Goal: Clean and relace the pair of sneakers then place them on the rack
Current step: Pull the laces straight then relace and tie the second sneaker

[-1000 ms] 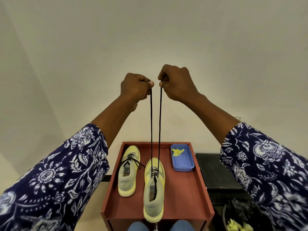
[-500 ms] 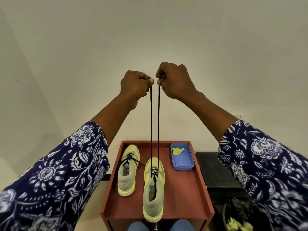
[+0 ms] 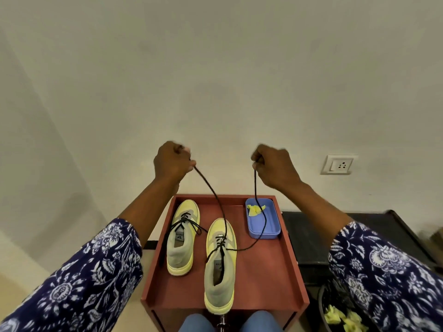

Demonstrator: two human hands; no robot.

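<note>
Overhead, left hand and right hand each pinching a black lace end above the near sneaker

The sneakers are showing soft matt cloth uppers over smooth rubbery soles, and their lace is looking like thin braided cord. The rack is presenting a smooth, matt painted top. The tub is looking like smooth plastic, holding a crumpled cloth. Printed cloth is covering the sleeves.
</note>
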